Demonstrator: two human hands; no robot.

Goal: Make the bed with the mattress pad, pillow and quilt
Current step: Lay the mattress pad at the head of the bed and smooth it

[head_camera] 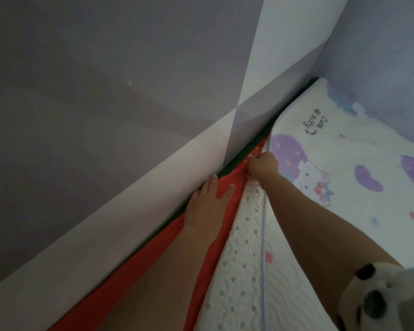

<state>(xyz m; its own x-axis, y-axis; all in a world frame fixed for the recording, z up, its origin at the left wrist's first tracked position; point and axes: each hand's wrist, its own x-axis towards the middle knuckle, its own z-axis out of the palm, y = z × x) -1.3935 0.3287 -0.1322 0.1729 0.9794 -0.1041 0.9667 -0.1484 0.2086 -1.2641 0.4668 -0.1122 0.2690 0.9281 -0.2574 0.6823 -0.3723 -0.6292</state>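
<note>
A white mattress pad [332, 151] printed with purple strawberries and a cartoon cat covers the bed at the right. Its dotted white underside [239, 247] is turned up along the left edge. Beneath it lies a red sheet [129, 278] that runs along the wall. My left hand [207, 201] rests flat on the red sheet, fingers straight and reaching toward the gap at the wall. My right hand [263, 167] pinches the pad's edge with curled fingers, close beside the left hand. No pillow or quilt shows.
A grey-and-white wall [105, 103] runs diagonally along the bed's left side, with a dark gap [249, 149] between it and the bed. A second wall [380, 56] closes the far corner. A sleeve with black spots [387, 297] fills the lower right.
</note>
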